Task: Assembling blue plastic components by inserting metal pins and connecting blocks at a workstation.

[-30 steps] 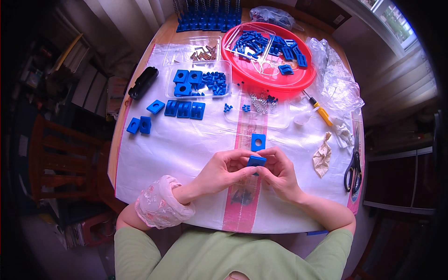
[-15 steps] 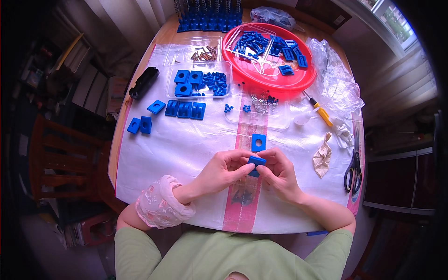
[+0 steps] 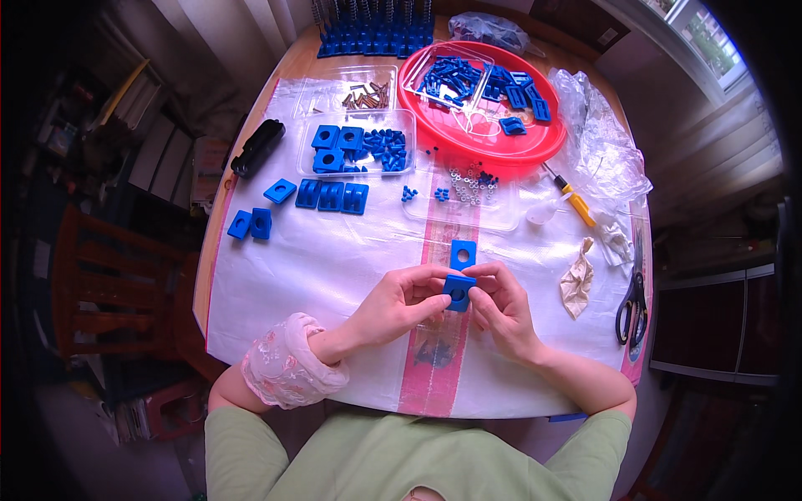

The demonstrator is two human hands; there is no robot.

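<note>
Between my two hands, over the pink stripe of the table cover, is a blue plastic block with a round hole (image 3: 459, 290). My left hand (image 3: 408, 305) is closed on its left side, thumb at the lower left edge. On the right side the fingers and thumb of my right hand (image 3: 502, 313) pinch it too. The block's flat holed face is turned up toward me. Just beyond my fingertips another blue holed block (image 3: 464, 254) lies flat on the cover. Several similar blue blocks (image 3: 332, 196) lie to the far left, some standing in a row.
A clear box (image 3: 302, 154) holds blue blocks and small blue parts. Behind it, a clear tray (image 3: 324, 77) contains brass-coloured pins. A red round tray (image 3: 547, 149) carries more blue parts. To the right lie a yellow-handled screwdriver (image 3: 578, 206), scissors (image 3: 632, 311) and crumpled plastic (image 3: 597, 134).
The block in my hands has tilted, so its holed face now shows instead of its edge. My right thumb has shifted to the block's right side.
</note>
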